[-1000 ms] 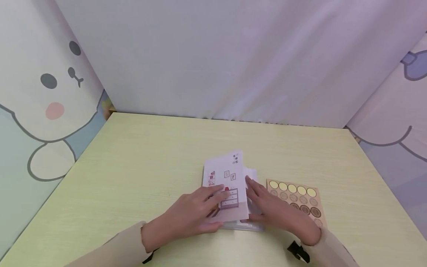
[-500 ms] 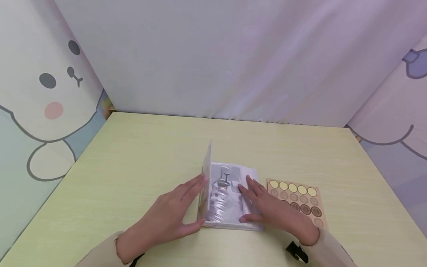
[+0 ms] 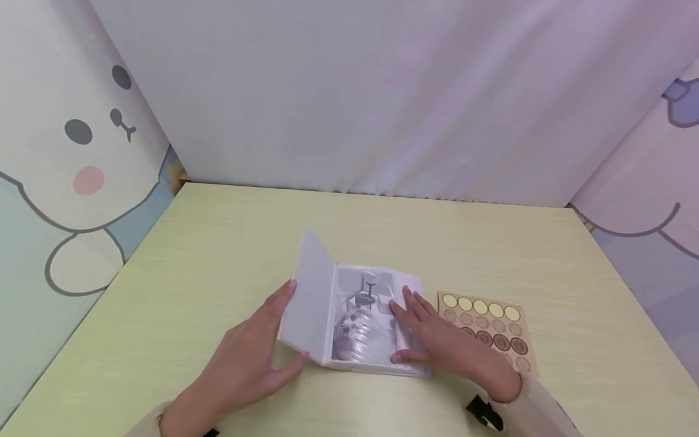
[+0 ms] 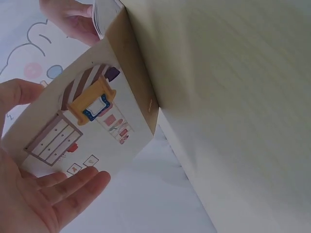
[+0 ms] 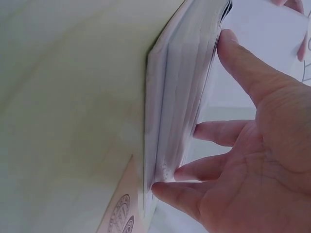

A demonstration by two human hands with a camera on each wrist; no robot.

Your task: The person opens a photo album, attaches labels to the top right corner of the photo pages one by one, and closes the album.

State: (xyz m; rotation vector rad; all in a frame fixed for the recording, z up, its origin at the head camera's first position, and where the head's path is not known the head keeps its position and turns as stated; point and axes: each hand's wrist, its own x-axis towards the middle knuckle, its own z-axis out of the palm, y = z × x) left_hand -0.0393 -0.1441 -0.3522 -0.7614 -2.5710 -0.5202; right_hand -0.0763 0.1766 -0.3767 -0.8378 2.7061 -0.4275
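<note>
A small photo album (image 3: 364,315) lies on the table with its front cover (image 3: 308,297) tilted up to the left. Its first clear sleeve shows a grey and white picture. My left hand (image 3: 240,358) supports the cover, fingers against the printed outside and thumb near its lower edge. In the left wrist view that outside of the cover (image 4: 58,107) bears drawn furniture. My right hand (image 3: 442,340) rests on the album's right side with fingers spread. In the right wrist view its fingertips touch the edges of the page stack (image 5: 182,97).
Right of the album lies a tan sheet of round stickers (image 3: 499,325), partly under my right forearm. The pale wooden table (image 3: 246,243) is bounded by a white curtain (image 3: 355,109) behind and printed cloths at both sides.
A printed leaf that lay over the album, first raised upright by my left hand, now leans left as the cover. The sleeve beneath is uncovered. My right hand has stayed nearly still.
</note>
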